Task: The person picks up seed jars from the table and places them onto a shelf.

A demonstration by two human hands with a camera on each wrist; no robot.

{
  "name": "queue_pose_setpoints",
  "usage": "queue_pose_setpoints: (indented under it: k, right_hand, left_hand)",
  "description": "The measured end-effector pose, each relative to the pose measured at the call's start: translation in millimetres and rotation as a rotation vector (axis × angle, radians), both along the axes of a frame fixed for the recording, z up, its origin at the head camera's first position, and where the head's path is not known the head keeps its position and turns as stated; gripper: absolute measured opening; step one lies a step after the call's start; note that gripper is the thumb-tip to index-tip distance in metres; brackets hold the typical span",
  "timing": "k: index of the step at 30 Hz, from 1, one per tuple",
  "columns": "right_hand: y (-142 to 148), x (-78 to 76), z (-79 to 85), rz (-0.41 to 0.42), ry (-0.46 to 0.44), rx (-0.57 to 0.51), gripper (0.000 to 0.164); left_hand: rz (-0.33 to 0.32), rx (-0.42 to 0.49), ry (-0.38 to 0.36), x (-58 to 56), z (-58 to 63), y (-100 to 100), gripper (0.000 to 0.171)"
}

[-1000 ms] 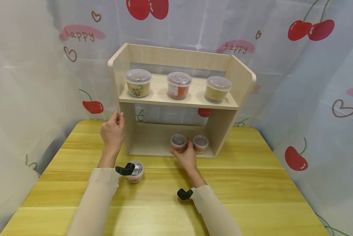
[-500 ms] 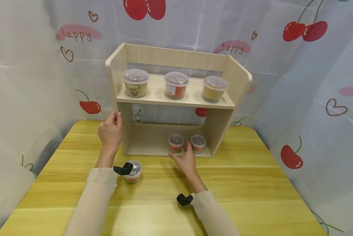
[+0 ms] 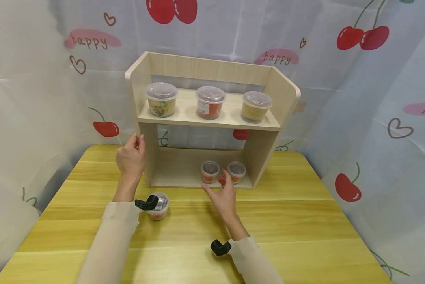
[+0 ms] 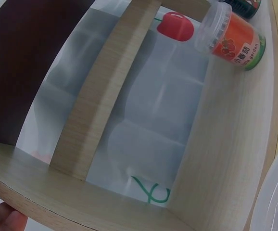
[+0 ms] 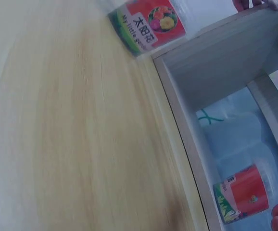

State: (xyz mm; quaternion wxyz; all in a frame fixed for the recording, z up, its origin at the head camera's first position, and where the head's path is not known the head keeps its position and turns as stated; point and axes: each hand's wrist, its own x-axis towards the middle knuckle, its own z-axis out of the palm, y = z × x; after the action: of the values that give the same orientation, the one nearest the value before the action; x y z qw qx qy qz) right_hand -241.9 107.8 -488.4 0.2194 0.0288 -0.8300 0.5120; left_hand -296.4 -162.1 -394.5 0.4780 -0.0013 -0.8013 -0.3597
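My left hand [image 3: 131, 157] grips the front edge of the left side panel of a pale wooden shelf unit [image 3: 212, 124]; its fingertips [image 4: 9, 219] show outside the panel in the left wrist view. On the bottom board stand two small lidded plastic cups with printed labels, a left cup [image 3: 209, 172] and a right cup [image 3: 236, 173]. My right hand [image 3: 226, 199] is in front of them, thumb and fingers spread, nothing held. Its fingertips overlap the right cup's edge in the head view. Another lidded cup [image 3: 159, 209] stands on the table beside my left wrist, partly hidden by a black wrist camera.
The upper board carries three larger lidded tubs: a yellowish left tub [image 3: 161, 100], a red middle tub [image 3: 210, 103] and a yellowish right tub [image 3: 256, 107]. The unit stands near the back of a wooden table [image 3: 297, 221]. A printed curtain [image 3: 212, 31] hangs behind and at both sides.
My right hand has let go of the left cup on the bottom board and drawn back slightly toward the front, its fingers spreading. My left hand stays on the panel. The head view shifted slightly.
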Motion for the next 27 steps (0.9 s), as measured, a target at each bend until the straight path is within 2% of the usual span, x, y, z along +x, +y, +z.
queue_pose_setpoints:
  k: [5,11,17,27]
  right_hand:
    - [-4.8,4.6,2.1,0.023,0.069,-0.039,0.077]
    - [-11.6,10.5,4.3,0.100,0.040,-0.110,0.073]
    - [-21.0,15.8,2.8,0.186,0.039,-0.110,0.068]
    - [-38.0,24.2,0.2,0.236,0.046,-0.105,0.061]
  left_hand:
    - [-0.004,0.008,-0.004,0.5,0.2,-0.5,0.030]
    - [-0.003,0.006,-0.006,0.3,-0.4,-1.0,0.030]
    - [0.000,-0.001,-0.003,0.1,-0.9,-1.5,0.030]
    - [0.004,-0.016,0.004,-0.7,-1.0,-1.3,0.029]
